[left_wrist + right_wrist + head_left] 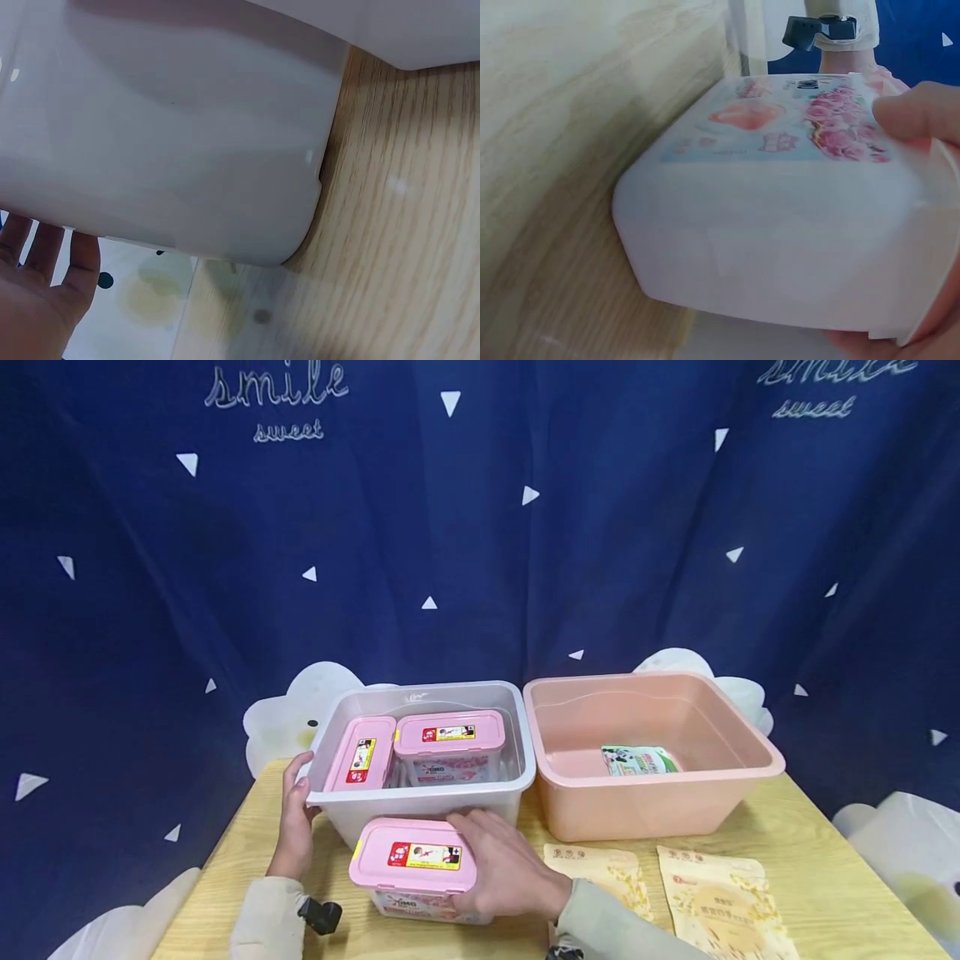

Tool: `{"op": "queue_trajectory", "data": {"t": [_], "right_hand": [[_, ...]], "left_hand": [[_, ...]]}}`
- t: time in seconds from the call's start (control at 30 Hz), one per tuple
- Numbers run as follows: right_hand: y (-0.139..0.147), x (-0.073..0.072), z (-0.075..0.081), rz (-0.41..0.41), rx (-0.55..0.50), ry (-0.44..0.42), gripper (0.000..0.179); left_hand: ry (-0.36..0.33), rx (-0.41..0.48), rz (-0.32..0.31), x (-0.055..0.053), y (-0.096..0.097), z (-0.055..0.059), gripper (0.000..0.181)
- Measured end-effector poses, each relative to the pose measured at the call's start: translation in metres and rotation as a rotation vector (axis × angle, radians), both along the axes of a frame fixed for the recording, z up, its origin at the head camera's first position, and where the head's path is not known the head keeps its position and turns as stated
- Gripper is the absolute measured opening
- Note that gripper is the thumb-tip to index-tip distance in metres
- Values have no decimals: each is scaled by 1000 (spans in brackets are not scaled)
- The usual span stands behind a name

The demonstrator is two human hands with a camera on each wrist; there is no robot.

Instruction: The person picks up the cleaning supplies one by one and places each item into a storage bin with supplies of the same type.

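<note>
My right hand [506,864] grips the right end of a plastic tub with a pink lid [378,852], its thumb on the printed front [787,124]. The tub stands upright before the white bin [427,799]; the right wrist view shows its base close to the wood. My left hand [296,822] touches the bin's left side near the front corner, with fairly straight fingers [84,262] against the edge. Inside that bin are two similar tubs, one turned lengthwise [363,752] at the left and one crosswise [450,732] beside it.
A pink bin [652,802] stands right of the white one, with a green-and-white packet [637,761] inside. Two yellow pouches, one nearer the middle [607,872] and one farther right [727,906], lie on the wooden table [832,893]. A blue curtain [480,527] hangs behind.
</note>
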State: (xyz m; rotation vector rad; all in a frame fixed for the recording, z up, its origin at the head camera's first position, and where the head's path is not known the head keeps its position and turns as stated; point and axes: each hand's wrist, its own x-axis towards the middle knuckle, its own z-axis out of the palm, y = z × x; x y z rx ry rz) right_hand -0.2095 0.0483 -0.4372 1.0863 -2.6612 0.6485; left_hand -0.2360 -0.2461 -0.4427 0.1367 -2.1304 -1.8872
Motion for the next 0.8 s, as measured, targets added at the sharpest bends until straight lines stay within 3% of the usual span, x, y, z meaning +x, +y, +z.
{"op": "queue_trajectory", "data": {"t": [0.33,0.63,0.8], "right_hand": [[9,8,4,36,7,33,96],[46,23,28,110,-5,132,94],[76,41,45,113,29,128,92]], "left_hand": [[-22,-39,-5,-1,-2,-4,48],[-23,-58,-29,-1,-1,-2,47],[-33,-53,-30,3,-2,-3,48]]}}
